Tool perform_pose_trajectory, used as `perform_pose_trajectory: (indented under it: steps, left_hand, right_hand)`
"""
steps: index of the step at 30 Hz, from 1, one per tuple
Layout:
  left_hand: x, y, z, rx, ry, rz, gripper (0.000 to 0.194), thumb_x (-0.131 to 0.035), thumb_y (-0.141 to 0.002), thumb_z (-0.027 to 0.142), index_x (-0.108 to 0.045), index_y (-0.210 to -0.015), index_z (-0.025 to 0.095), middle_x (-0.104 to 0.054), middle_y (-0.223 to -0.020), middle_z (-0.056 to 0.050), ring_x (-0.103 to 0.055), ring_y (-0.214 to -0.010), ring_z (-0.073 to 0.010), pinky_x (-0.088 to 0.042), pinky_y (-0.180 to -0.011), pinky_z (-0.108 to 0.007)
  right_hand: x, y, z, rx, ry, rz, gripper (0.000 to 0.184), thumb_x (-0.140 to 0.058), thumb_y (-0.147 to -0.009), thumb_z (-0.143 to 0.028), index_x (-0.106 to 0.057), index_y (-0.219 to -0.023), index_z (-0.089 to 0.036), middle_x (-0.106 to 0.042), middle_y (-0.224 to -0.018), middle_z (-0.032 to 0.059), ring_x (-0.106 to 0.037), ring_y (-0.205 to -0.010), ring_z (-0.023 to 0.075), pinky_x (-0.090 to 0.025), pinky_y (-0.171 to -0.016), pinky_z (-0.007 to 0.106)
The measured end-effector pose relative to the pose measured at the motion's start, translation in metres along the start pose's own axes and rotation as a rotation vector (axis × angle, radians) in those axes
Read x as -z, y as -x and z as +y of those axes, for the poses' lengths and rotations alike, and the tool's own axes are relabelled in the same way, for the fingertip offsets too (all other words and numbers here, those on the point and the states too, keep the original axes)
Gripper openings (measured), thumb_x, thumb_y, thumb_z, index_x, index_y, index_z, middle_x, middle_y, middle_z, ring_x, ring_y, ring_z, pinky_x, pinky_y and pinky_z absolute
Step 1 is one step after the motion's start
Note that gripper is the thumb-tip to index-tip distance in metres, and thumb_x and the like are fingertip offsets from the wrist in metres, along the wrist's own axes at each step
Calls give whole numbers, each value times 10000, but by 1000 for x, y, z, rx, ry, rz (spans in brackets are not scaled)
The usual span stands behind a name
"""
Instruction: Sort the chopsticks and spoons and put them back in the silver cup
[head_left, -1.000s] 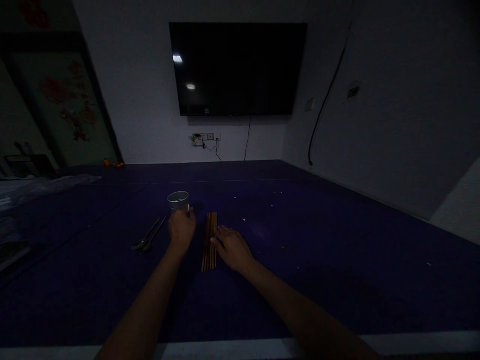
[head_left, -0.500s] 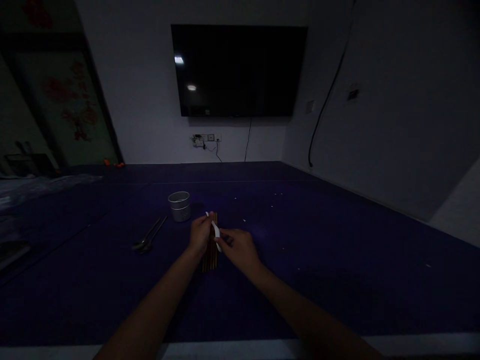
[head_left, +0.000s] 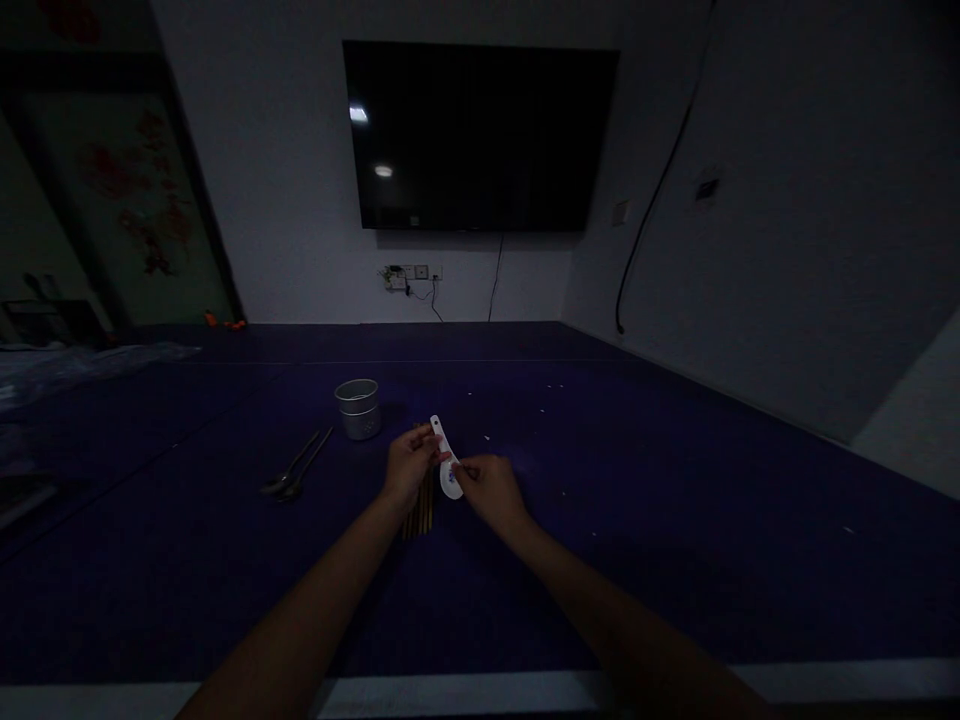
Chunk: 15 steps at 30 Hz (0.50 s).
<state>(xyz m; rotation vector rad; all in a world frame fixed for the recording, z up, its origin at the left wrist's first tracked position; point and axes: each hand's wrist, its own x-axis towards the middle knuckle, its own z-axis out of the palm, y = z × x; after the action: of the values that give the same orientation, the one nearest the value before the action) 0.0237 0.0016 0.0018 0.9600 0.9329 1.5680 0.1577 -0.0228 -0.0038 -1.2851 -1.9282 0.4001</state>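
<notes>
1. Metal spoons already lie paired, toward the purple surface's left edge.
2. A metal cup stands upright.
3. Chopsticks already lie aligned, pointing toward the near edge.
4. The left hand and right hand both pinch a white spoon, not laid down.

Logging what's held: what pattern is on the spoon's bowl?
The white spoon has a small blue pattern, clearest in the head view.

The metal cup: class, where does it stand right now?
In the head view, the metal cup stands on the purple surface, left of the chopsticks, just beyond the left hand and beside the metal spoons.
</notes>
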Motion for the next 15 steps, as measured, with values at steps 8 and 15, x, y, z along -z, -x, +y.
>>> perform_pose_trajectory:
  steps: [8, 15]
  left_hand:
    - [9, -8, -10, -39, -189, -11, 311, -738, -620, 146, -736, -928, 108, -743, -821, -68, -647, -617, -124, -521, -605, -237]
    - [16, -16, -16, -129, -558, -129, 378, -642, -684, 78, -729, -1048, 124, -758, -944, -87, -695, -808, -181, -534, -747, -276]
  right_hand:
    - [-4, -2, 2, -16, 77, -20, 290, -535, -850, -190, -720, -631, -144, -674, -581, 40, -507, -493, 115, -266, -501, 232]
    - [-8, -5, 8, -47, 120, -52, 226, -570, -827, -165, -747, -687, -149, -677, -577, 33, -514, -499, 113, -266, -504, 227]
